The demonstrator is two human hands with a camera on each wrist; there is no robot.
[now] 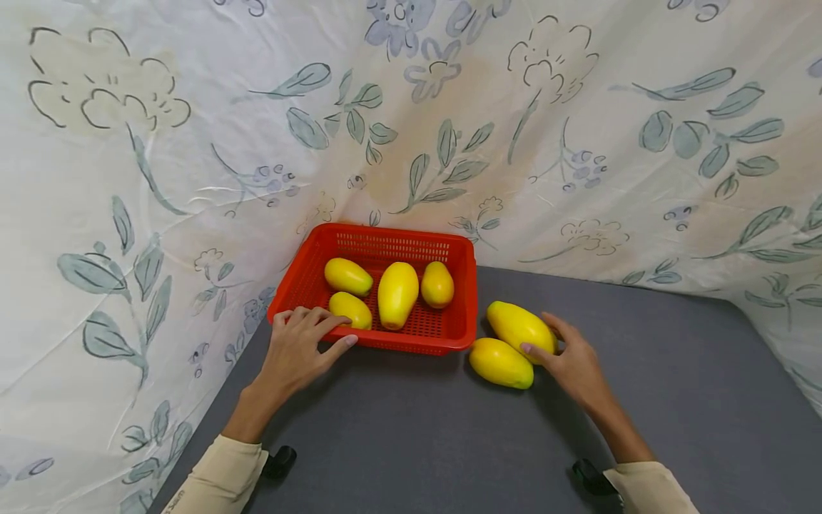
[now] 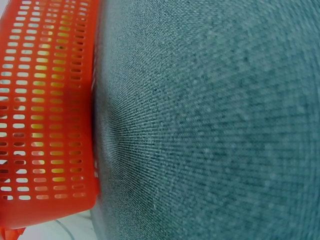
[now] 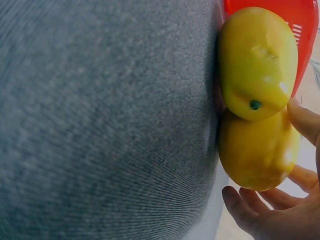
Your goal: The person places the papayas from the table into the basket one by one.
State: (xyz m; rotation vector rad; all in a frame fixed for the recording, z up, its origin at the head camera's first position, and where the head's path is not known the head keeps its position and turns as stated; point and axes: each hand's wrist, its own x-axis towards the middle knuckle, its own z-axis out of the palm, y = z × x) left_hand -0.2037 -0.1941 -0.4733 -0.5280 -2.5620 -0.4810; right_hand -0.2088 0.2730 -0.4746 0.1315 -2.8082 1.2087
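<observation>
A red plastic basket (image 1: 459, 285) with slotted walls stands on the grey table and holds several yellow mangoes (image 1: 397, 294). My left hand (image 1: 298, 350) grips its near rim toward the left corner, fingers over the edge and thumb outside. Two more mangoes lie against each other just right of the basket. Around the farther mango (image 1: 519, 327) my right hand (image 1: 574, 360) has its thumb on the near side and its fingers at the far end. The nearer mango (image 1: 501, 363) shows a green stem spot in the right wrist view. The left wrist view shows the basket wall (image 2: 45, 110), but not the hand.
Grey cloth covers the table (image 1: 417, 435). A floral sheet (image 1: 559, 200) hangs behind the basket and along the left side. The basket's back stands close to that sheet.
</observation>
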